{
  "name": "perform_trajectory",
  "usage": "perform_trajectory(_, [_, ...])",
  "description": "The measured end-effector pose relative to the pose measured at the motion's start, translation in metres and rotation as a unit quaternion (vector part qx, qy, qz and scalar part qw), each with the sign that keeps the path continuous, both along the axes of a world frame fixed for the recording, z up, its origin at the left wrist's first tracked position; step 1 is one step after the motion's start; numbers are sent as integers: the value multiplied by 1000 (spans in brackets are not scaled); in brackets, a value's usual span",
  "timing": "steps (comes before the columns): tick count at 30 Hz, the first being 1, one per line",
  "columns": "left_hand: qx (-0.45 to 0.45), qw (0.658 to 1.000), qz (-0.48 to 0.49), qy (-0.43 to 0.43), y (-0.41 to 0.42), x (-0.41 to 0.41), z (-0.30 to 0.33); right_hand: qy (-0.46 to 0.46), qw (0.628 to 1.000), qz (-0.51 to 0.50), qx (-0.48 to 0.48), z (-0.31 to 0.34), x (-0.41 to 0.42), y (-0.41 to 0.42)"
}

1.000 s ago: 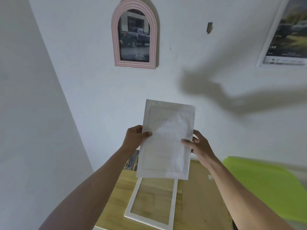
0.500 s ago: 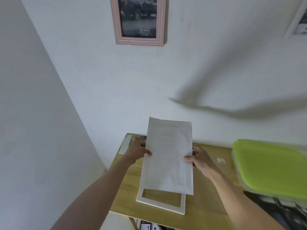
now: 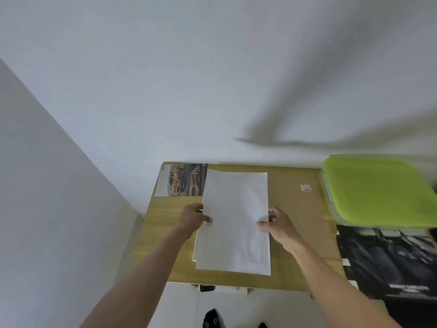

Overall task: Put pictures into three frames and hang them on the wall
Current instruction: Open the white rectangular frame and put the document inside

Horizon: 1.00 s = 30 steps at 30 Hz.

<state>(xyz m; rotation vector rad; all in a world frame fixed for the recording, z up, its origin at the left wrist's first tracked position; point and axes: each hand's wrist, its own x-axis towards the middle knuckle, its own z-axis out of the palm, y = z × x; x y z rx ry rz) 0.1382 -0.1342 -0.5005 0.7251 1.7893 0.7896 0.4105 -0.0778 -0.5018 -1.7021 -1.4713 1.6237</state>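
Lay almost wholly hidden under a white sheet [image 3: 235, 221] on the wooden table [image 3: 165, 233]: a white frame [image 3: 194, 253], only its left edge showing. Pinched the sheet's sides: left hand [image 3: 192, 218], right hand [image 3: 280, 224], thumbs on top.

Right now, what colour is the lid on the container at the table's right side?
Bright lime green lid, clearest in the head view.
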Motion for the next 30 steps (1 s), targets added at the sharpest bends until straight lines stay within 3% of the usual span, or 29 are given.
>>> perform_trajectory(6, [4, 1000, 13, 4, 0, -7, -25, -65, 998, -4, 5, -16, -17, -1])
perform_trajectory(14, [31, 985, -41, 163, 20, -11, -42, -205, 977, 27, 62, -28, -41, 8])
perform_trajectory(22, [18, 973, -91, 212, 24, -8, -67, -247, 967, 40, 53, -46, -43, 15])
perform_trajectory(30, [-17, 928, -162, 334, 23, -10, -61, -334, 937, 79, 67, -52, -51, 18])
